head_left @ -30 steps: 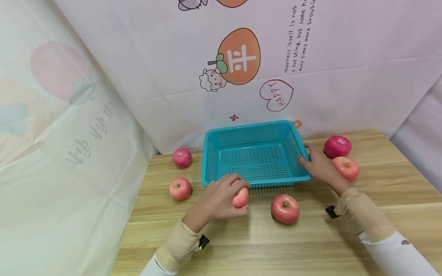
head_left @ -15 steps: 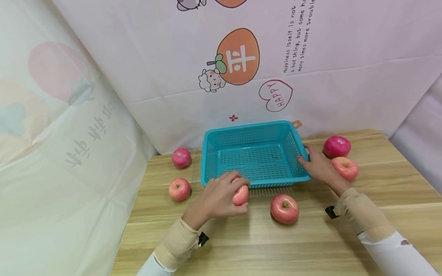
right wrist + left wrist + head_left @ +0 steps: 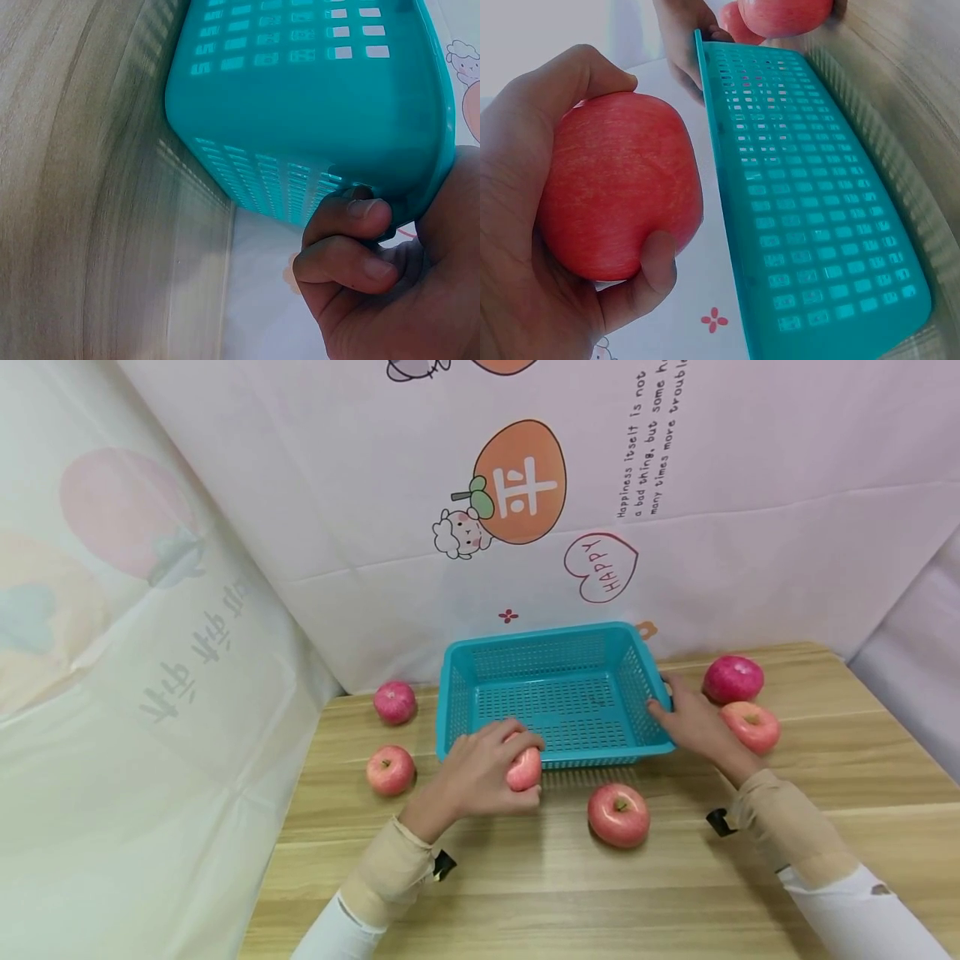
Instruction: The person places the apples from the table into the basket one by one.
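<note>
My left hand (image 3: 486,772) grips a red apple (image 3: 622,184), thumb on one side and fingers curled round the other. In the head view this apple overlaps the front rim of a teal plastic basket (image 3: 495,647); the left wrist view has it beside the basket's long slotted wall (image 3: 810,225). At the basket's right end, my right hand (image 3: 690,714) holds the rim. Its fingers (image 3: 349,262) curl under that rim in the right wrist view. Nothing lies inside the basket.
Another apple (image 3: 618,815) sits in front of the basket. To the left are an apple (image 3: 391,770) and a dark pink round fruit (image 3: 394,702). Beyond my right hand lie a second pink fruit (image 3: 733,678) and an apple (image 3: 751,727). A printed cloth (image 3: 360,527) hangs behind the wooden table (image 3: 570,902).
My left hand has risen slightly toward the basket with the apple in it, mostly within the last half second. The right hand and the basket stay where they were.
</note>
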{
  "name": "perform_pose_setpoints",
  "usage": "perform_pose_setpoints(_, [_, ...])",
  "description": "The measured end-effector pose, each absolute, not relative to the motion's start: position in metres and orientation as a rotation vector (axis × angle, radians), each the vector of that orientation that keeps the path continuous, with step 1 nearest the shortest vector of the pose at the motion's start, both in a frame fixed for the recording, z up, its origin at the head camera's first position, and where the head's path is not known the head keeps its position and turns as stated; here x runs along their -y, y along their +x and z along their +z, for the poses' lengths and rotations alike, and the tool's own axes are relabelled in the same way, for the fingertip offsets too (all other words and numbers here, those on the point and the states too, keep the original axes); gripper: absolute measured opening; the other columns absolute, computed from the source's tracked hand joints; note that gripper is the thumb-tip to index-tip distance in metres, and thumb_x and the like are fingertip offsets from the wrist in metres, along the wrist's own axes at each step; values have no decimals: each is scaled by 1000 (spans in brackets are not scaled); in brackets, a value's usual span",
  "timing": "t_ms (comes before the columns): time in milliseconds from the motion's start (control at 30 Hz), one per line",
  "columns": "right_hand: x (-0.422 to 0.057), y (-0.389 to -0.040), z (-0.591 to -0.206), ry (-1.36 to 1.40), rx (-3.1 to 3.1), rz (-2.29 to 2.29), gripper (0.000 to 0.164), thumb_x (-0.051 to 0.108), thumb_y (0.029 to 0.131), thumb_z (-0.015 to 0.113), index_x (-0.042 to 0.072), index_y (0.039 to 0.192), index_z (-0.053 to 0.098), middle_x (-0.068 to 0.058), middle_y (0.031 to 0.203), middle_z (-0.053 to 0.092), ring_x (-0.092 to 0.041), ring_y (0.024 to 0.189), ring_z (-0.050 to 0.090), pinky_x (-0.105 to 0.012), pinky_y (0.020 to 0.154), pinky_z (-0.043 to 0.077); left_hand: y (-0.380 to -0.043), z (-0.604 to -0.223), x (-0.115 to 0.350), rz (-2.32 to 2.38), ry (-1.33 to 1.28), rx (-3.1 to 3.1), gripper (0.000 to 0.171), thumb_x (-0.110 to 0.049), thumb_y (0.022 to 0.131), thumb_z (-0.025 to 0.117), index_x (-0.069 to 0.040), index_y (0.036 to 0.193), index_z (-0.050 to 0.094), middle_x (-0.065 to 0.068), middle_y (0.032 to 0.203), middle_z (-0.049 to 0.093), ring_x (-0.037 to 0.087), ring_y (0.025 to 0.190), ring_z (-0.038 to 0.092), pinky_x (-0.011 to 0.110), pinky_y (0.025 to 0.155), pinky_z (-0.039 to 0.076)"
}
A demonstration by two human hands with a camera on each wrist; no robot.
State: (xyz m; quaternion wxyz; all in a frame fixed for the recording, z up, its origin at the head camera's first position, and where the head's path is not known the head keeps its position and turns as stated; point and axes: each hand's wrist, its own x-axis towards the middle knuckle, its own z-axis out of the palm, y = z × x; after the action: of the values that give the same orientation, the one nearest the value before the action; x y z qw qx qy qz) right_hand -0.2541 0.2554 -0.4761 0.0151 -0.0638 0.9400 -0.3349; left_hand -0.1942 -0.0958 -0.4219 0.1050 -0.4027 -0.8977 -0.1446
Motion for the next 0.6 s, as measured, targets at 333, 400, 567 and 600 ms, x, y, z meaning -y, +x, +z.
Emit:
perform_pose_setpoints(333, [-257,-254,-478,-190,-2893,-1037,70,31,101,46,-8,150,15,-36,126,50,-42,96,61,-54,75,54,-206,-426,98,-391,-1147,2674,47,-52,73,62,-31,114,59,-13,109,50,3,88,47,21,55,45])
perform_pose_setpoints(400, [-257,-255,-479,-188,-2893,-1036,70,31,102,46,-7,150,14,-36,126,50,-42,96,61,-54,75,54,-208,-425,98,-399,-1145,2682,47,-52,73,63,-31,115,59,-13,108,51,3,87,47,20,54,45])
perform_pose_setpoints(567, [-258,-257,-480,-191,-2904,-1021,70,33,102,45,-7,150,14,-36,127,50,-41,97,61,-56,76,53,-213,-423,98,-412,-1140,2681,47,-50,73,65,-29,115,59,-11,110,52,5,89,48,21,56,46])
perform_pose_setpoints(600, [-258,-258,-480,-193,-2907,-1019,70,33,102,45,-7,150,14,-36,126,50,-41,97,61,-56,76,53,-214,-423,98,-412,-1138,2679,47,-51,73,64,-29,115,59,-10,111,52,5,89,49,21,56,46])
